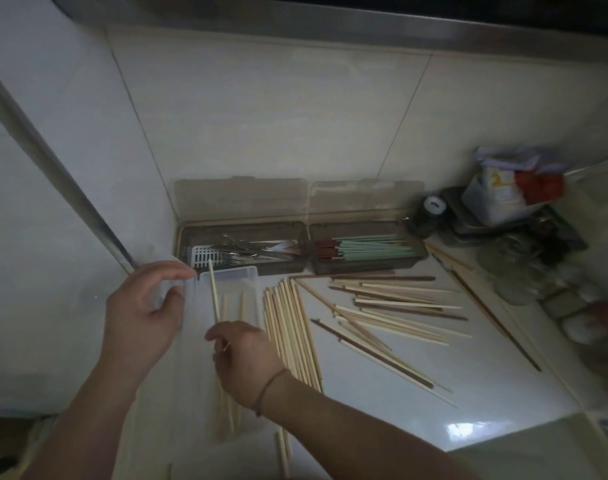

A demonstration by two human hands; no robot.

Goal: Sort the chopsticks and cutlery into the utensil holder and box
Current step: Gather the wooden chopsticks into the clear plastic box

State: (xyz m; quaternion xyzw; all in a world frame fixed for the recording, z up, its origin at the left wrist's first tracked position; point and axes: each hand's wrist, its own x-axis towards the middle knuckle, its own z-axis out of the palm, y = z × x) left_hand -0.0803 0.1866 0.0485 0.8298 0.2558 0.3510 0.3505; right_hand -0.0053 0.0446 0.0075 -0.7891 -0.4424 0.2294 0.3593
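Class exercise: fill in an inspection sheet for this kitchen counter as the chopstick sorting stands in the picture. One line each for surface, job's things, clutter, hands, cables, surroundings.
Surface: pale glossy counter, dimly lit.
Job's things: clear plastic box holding a few chopsticks; neat bamboo bundle beside it; loose mixed chopsticks scattered to the right; brown cutlery tray with metal cutlery; second brown tray with green and red chopsticks, lids up.
Clutter: bagged packet on stacked containers, small dark jar, glassware at the right.
Hands: left hand touches the box's edge; right hand pinches one chopstick.
Cables: nothing seen.
Surroundings: tiled wall, metal ledge above.
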